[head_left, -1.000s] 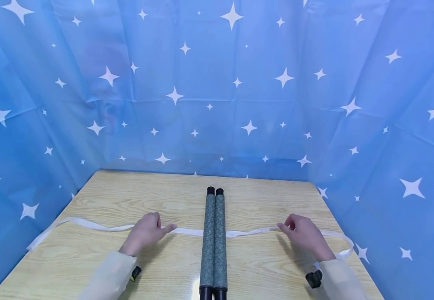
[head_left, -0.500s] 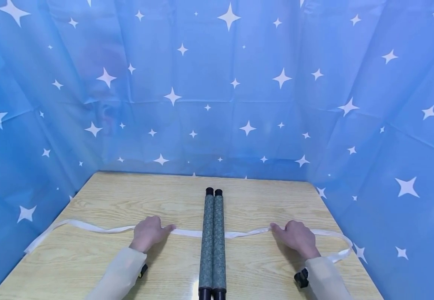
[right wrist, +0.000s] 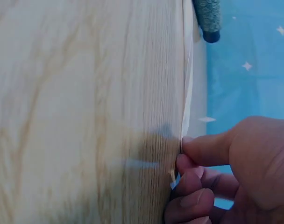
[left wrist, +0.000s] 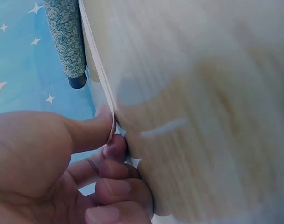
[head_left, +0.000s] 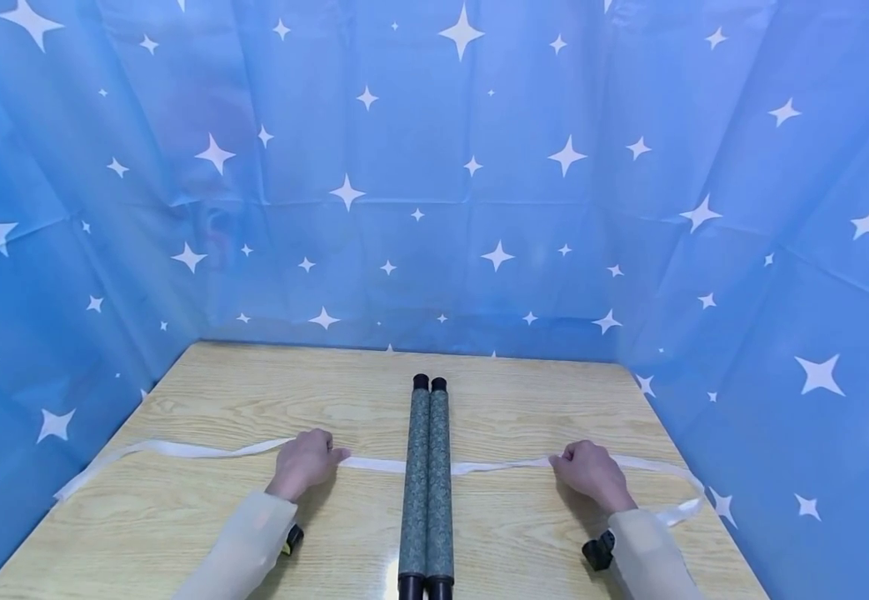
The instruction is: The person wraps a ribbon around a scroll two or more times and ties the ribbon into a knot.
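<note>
One white ribbon (head_left: 374, 464) stretches between the hands, pinched by both left hand (head_left: 305, 461) and right hand (head_left: 591, 472), passing beneath two side-by-side patterned rolls (head_left: 440, 483) on the desk (head_left: 344, 383).

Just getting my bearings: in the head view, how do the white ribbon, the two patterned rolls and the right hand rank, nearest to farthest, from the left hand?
1. White ribbon: pinched in the left hand.
2. Left roll: to that hand's right.
3. Right roll: alongside, just beyond it.
4. Right hand: farthest, on the right.
</note>
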A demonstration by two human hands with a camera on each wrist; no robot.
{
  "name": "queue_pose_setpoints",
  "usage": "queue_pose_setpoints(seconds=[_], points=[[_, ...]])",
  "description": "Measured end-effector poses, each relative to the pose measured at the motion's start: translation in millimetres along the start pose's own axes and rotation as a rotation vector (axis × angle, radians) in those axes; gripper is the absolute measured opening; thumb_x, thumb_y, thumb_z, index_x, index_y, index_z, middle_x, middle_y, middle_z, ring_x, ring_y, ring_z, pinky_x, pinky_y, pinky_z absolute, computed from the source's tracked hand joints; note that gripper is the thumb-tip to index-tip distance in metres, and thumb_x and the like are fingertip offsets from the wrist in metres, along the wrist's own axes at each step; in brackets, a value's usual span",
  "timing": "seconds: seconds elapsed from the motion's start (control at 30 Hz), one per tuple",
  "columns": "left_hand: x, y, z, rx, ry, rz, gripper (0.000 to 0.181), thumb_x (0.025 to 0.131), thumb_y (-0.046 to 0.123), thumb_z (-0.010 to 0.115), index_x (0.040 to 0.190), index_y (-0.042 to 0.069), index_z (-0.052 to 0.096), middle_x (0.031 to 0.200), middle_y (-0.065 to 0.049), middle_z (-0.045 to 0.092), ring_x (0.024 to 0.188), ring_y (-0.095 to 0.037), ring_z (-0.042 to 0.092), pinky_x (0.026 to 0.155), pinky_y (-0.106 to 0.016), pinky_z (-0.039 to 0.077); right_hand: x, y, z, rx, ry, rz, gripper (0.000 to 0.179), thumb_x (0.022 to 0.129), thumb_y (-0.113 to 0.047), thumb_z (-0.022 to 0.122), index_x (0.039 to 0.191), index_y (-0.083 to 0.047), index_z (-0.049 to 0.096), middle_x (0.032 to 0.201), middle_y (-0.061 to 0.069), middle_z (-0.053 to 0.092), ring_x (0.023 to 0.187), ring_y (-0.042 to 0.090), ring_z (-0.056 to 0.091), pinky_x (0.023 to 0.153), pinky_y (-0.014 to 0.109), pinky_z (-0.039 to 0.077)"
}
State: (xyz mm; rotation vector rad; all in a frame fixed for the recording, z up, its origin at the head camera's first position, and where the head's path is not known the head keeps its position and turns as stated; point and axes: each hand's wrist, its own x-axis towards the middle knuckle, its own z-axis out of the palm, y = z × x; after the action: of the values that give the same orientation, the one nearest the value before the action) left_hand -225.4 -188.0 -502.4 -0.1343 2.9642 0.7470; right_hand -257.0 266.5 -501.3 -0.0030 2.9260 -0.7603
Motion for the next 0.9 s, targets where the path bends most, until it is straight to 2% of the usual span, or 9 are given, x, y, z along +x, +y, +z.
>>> queue_pose_setpoints(seconds=[0.13, 0.23, 0.4, 0.47, 0.6, 0.7, 0.8, 0.9], points=[[-0.4, -1.8, 2.9, -0.061, 0.037, 0.027, 0.043, 0.100, 0.030, 0.065, 0.064, 0.014, 0.047, 0.057, 0.003, 0.041, 0.050, -0.012, 0.036, 0.046, -0.024, 0.027, 0.2, -1, 1, 0.018, 0.020, -0.023, 0.041, 0.096, -0.023, 0.056, 0.059, -0.017, 0.040, 0.054, -0.005, 0.031, 0.051, 0.012, 0.026, 0.051, 0.025, 0.022], [-0.5, -1.2, 4.7, -0.131, 0.064, 0.048, 0.041, 0.101, 0.024, 0.062, 0.064, 0.014, 0.047, 0.058, 0.002, 0.043, 0.050, -0.012, 0.037, 0.046, -0.024, 0.028, -0.7, -1, 3, 0.029, 0.052, -0.020, 0.036, 0.094, -0.022, 0.056, 0.060, -0.017, 0.044, 0.053, -0.005, 0.034, 0.050, 0.013, 0.029, 0.050, 0.025, 0.024], [0.1, 4.2, 3.4, -0.258, 0.117, 0.076, 0.035, 0.101, 0.014, 0.058, 0.068, 0.011, 0.048, 0.061, 0.000, 0.043, 0.053, -0.013, 0.039, 0.049, -0.025, 0.032, -1.6, -2, 5, 0.096, 0.133, -0.024, 0.025, 0.095, -0.026, 0.060, 0.072, -0.017, 0.061, 0.058, -0.003, 0.049, 0.056, 0.015, 0.044, 0.054, 0.028, 0.034], [0.7, 7.1, 2.4, -0.322, 0.138, 0.086, 0.031, 0.101, 0.010, 0.058, 0.071, 0.008, 0.054, 0.062, -0.001, 0.050, 0.054, -0.013, 0.044, 0.048, -0.024, 0.035, 0.1, -2, 6, 0.144, 0.177, -0.049, 0.018, 0.096, -0.025, 0.062, 0.081, -0.016, 0.066, 0.065, -0.002, 0.057, 0.062, 0.015, 0.050, 0.058, 0.028, 0.039], [2.8, 12.0, 0.2, -0.463, 0.171, 0.100, 0.014, 0.099, 0.003, 0.060, 0.089, -0.003, 0.068, 0.072, -0.009, 0.069, 0.059, -0.016, 0.062, 0.049, -0.022, 0.045, 3.2, -4, 7, 0.329, 0.200, -0.079, 0.012, 0.097, -0.019, 0.065, 0.097, -0.008, 0.070, 0.084, 0.006, 0.074, 0.075, 0.014, 0.066, 0.069, 0.023, 0.050], [4.4, 13.8, -0.3, -0.578, 0.172, 0.116, 0.013, 0.099, -0.002, 0.059, 0.105, -0.010, 0.068, 0.084, -0.017, 0.075, 0.070, -0.022, 0.072, 0.056, -0.024, 0.057, 4.9, -9, 8, 0.578, 0.142, -0.046, 0.017, 0.100, -0.015, 0.066, 0.108, 0.000, 0.067, 0.103, 0.013, 0.079, 0.089, 0.015, 0.075, 0.080, 0.023, 0.060], [4.1, 15.8, -0.4, -0.703, 0.138, 0.130, 0.020, 0.099, -0.006, 0.059, 0.116, -0.012, 0.066, 0.095, -0.023, 0.076, 0.087, -0.031, 0.076, 0.073, -0.032, 0.064, 6.0, -15, 8, 0.807, 0.075, -0.020, 0.025, 0.102, -0.013, 0.063, 0.119, 0.006, 0.061, 0.115, 0.015, 0.077, 0.098, 0.010, 0.075, 0.089, 0.026, 0.061], [4.4, 18.2, -1.1, -0.811, 0.082, 0.140, 0.026, 0.099, -0.006, 0.058, 0.125, -0.010, 0.064, 0.104, -0.026, 0.075, 0.099, -0.036, 0.075, 0.082, -0.036, 0.064, 5.4, -21, 8, 0.952, 0.027, -0.051, 0.036, 0.104, -0.011, 0.058, 0.135, 0.009, 0.054, 0.120, 0.015, 0.075, 0.103, 0.005, 0.073, 0.095, 0.027, 0.059]])
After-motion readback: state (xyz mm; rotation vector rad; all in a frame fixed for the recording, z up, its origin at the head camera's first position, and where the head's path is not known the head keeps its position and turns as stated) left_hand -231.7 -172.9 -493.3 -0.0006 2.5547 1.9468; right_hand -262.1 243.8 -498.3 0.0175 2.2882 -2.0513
